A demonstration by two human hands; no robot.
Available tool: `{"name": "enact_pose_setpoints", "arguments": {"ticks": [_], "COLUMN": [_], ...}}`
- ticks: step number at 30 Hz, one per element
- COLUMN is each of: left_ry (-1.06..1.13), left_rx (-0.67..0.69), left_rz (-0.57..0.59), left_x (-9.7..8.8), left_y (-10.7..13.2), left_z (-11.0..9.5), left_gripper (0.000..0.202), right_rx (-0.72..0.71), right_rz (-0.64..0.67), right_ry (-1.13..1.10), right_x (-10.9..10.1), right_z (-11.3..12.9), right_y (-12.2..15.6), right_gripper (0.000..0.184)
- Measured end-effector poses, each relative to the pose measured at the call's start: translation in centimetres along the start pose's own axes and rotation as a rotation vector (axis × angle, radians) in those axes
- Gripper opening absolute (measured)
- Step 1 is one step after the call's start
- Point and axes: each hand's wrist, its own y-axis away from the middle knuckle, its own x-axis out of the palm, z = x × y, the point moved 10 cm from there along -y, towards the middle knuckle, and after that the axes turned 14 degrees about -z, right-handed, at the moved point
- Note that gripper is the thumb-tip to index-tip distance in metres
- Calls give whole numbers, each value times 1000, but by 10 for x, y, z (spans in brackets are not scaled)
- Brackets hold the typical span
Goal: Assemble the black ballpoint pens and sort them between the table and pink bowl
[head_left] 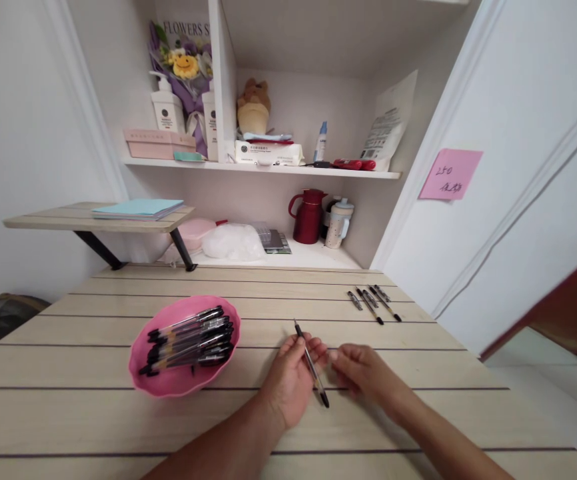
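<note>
My left hand [291,380] pinches a black pen [311,364] near its middle, holding it slanted just above the wooden table [68,413]. My right hand [363,372] is beside it on the right, fingers curled toward the pen's barrel and touching it at the fingertips. A pink bowl [168,383] to the left holds several black pens [188,340]. Further back on the right lie a few pen parts [373,301] in a small row.
A raised wooden shelf [68,220] at back left carries blue notebooks [136,208]. Behind the table stand a red jug [308,215], a white cup [339,223] and a plastic bag [233,241]. A pink note [449,175] hangs on the right wall.
</note>
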Motion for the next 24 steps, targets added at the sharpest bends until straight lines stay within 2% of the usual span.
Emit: {"name": "enact_pose_setpoints", "arguments": {"ticks": [1, 3, 7, 9, 12, 15, 18, 21, 24], "left_ry": [14, 18, 1, -11, -36, -82, -117, -133, -141], "left_rx": [12, 29, 52, 51, 25, 3, 9, 14, 16], "left_rz": [-4, -18, -41, -50, -61, -65, -53, -44, -43], "left_x": [-1, -3, -6, -7, -10, -11, -10, -9, -8], "left_y": [-2, -4, -6, -7, -9, -9, -7, -6, -6], "left_z": [-2, -5, -10, -10, -8, -5, -5, -5, -5], "left_gripper": [16, 16, 19, 22, 28, 32, 31, 30, 29], "right_rx": [-29, -135, -243, -273, -312, -278, -246, -227, -216], "right_rz": [24, -21, -124, -177, -299, -399, -461, -498, -515], "right_ry": [-15, 13, 106, 169, 333, 562, 759, 814, 830], "right_x": [11, 21, 21, 11, -20, -56, -83, -96, -99], "right_z": [5, 19, 32, 34, 31, 14, -4, -15, -21], "right_y": [12, 27, 31, 22, -1, -31, -53, -65, -73], "right_gripper": [30, 21, 15, 16, 16, 18, 19, 18, 18]}}
